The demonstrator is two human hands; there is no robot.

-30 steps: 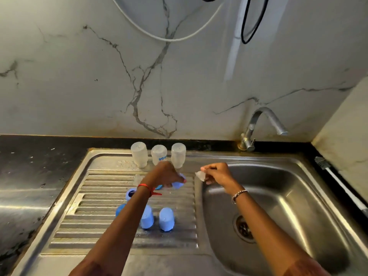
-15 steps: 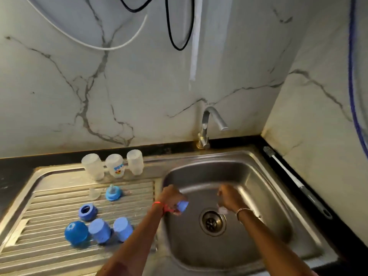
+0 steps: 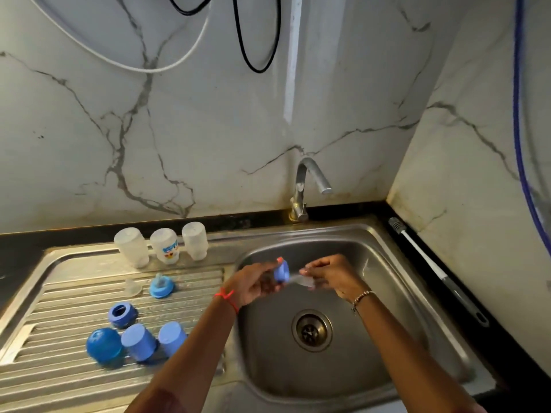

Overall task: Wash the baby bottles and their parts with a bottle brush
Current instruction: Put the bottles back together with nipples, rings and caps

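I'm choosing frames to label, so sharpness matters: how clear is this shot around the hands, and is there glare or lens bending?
Head view: the clear piece pinched in the right hand is smeared by motion, the blue ring in the left hand reads better; head view, glare streaks the sink wall; head view, the wide lens slightly bows the counter edge; the three bottles look soft.

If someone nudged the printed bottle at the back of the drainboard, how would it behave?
The printed bottle looks empty and made of translucent plastic, so it is probably light and fairly stiff. It stands upright, tall for its footing, close between two clear bottles, so a nudge may tip it into a neighbour.
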